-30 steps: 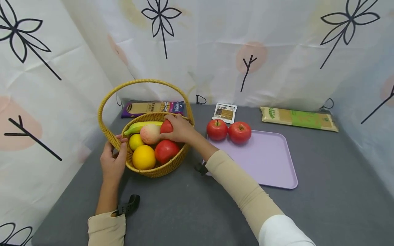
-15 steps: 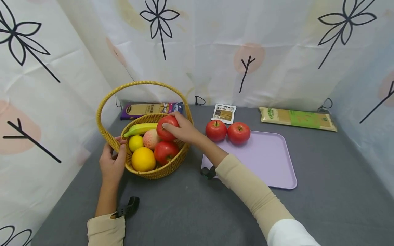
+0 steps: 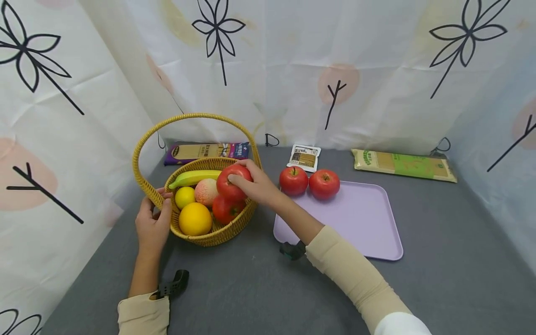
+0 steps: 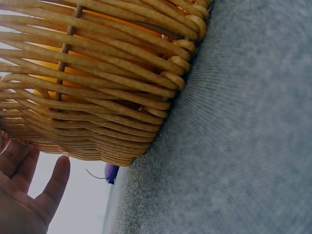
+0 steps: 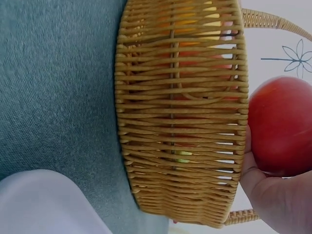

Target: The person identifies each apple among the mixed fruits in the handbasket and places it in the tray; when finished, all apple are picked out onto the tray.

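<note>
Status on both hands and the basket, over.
Right hand gripping red fruit, above basket. Left hand holding basket side. Handle close to right hand, possible snag.

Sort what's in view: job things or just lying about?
Likely in the job:
round red fruit in right hand
yellow woven basket of mixed fruit held by left hand
rectangular lilac tray with two round red fruits

Likely lying about:
flat purple packet
small white sachet
long cream-green packet

Red apple in right grip
</note>
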Tool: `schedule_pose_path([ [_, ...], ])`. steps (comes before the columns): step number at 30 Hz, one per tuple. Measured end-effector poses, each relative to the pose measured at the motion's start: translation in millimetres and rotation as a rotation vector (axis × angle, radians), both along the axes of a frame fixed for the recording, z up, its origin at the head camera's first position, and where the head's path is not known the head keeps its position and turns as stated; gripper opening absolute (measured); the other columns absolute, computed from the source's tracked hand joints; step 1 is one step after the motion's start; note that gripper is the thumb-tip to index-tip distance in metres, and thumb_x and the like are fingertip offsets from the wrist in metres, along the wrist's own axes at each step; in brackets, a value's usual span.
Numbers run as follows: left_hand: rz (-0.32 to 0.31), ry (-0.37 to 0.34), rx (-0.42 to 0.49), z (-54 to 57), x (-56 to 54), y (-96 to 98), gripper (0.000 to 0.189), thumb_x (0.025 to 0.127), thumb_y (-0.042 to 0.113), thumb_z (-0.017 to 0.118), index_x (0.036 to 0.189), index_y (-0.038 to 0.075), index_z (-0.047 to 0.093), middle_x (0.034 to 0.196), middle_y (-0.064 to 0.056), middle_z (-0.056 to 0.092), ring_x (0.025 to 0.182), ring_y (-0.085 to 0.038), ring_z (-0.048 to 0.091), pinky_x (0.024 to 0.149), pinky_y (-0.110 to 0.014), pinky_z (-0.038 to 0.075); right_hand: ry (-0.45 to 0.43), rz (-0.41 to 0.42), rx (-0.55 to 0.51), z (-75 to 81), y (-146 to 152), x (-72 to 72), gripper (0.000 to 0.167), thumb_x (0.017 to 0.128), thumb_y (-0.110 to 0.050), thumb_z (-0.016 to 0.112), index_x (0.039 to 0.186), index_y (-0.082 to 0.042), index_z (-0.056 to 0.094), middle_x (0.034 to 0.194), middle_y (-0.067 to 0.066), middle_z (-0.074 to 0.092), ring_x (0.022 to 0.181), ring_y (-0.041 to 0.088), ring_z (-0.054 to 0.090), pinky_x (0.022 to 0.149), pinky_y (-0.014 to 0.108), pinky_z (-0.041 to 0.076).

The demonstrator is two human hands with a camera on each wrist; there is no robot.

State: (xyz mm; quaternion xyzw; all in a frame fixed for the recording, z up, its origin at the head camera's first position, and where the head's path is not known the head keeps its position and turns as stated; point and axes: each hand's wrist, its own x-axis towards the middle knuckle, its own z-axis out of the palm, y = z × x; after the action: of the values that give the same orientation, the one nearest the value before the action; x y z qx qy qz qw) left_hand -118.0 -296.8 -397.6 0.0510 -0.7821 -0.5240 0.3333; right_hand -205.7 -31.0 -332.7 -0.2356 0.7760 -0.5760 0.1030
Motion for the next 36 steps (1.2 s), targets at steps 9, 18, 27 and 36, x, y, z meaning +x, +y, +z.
schedule_pose_path([
  [9,-0.005,-0.004,0.004,-2.6,-0.5,-0.5,0.032,0.101,0.01,0.059,0.131,0.0,0.059,0.118,-0.014,0.067,0.113,-0.01,0.057,0.088,-0.013,0.047,-0.012,0.013,-0.083,-0.7,11.5,11.0,0.045,0.096,-0.033,0.061,0.137,-0.016,0.049,0.126,0.008,0.055,0.112,0.025,0.054,0.087,0.038,0.054],
  [18,-0.019,0.02,0.004,21.4,12.7,17.3,0.031,0.099,0.0,0.056,0.128,-0.011,0.056,0.117,-0.027,0.063,0.111,-0.017,0.059,0.085,-0.013,0.047,-0.011,0.008,-0.096,1.3,22.6,23.2,0.046,0.096,-0.033,0.061,0.138,-0.017,0.049,0.126,0.007,0.056,0.111,0.026,0.055,0.086,0.039,0.055],
  [27,-0.025,0.027,0.002,24.3,13.9,19.2,0.03,0.1,0.0,0.055,0.127,-0.012,0.056,0.117,-0.028,0.063,0.112,-0.018,0.059,0.086,-0.013,0.047,-0.03,0.01,-0.107,1.3,33.0,30.6,0.044,0.096,-0.032,0.062,0.135,-0.018,0.049,0.125,0.006,0.056,0.114,0.025,0.053,0.085,0.039,0.055],
  [36,-0.016,0.009,-0.002,25.8,15.1,19.4,0.03,0.1,0.001,0.056,0.128,-0.011,0.056,0.117,-0.027,0.063,0.113,-0.016,0.058,0.087,-0.013,0.047,-0.013,0.019,-0.093,0.9,42.4,35.4,0.047,0.095,-0.033,0.062,0.138,-0.017,0.049,0.126,0.006,0.056,0.114,0.026,0.053,0.084,0.04,0.055],
])
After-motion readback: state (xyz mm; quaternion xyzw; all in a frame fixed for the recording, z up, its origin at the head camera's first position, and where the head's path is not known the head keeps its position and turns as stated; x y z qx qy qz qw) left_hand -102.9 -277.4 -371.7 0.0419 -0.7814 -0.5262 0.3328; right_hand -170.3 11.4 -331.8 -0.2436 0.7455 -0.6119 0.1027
